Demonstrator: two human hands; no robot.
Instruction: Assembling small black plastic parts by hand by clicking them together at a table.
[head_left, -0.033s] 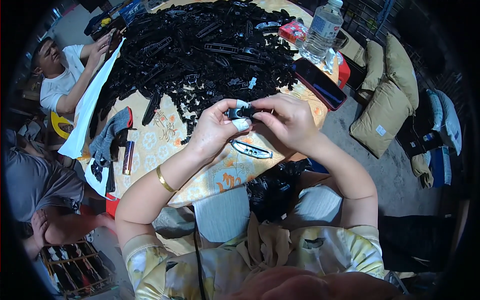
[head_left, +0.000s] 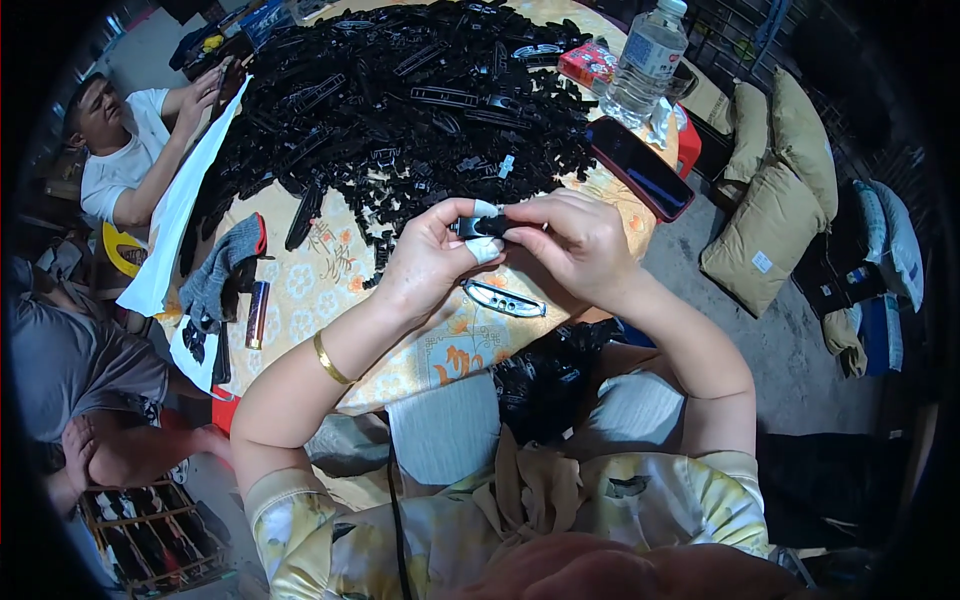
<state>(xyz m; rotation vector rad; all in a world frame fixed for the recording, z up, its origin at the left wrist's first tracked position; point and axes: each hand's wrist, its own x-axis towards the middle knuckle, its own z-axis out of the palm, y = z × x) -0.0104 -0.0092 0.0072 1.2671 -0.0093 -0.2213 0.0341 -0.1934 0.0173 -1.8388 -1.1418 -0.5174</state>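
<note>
A small black plastic part (head_left: 486, 227) is held between my two hands over the near side of the table. My left hand (head_left: 437, 250) pinches one end of it between thumb and index finger, both wrapped in white tape at the tips. At the other end, my right hand (head_left: 577, 240) closes its thumb and index finger on the same part, partly hiding it. Just below the hands, a long oval black piece with a shiny rim and holes (head_left: 505, 298) lies on the patterned tablecloth (head_left: 300, 300).
A large heap of black plastic parts (head_left: 400, 100) covers the far side of the table. At right are a phone (head_left: 640, 167), a water bottle (head_left: 647, 60) and a red box (head_left: 588, 65). Grey gloves (head_left: 222, 272) and a tube (head_left: 257, 315) lie left. Another person (head_left: 135, 160) sits far left.
</note>
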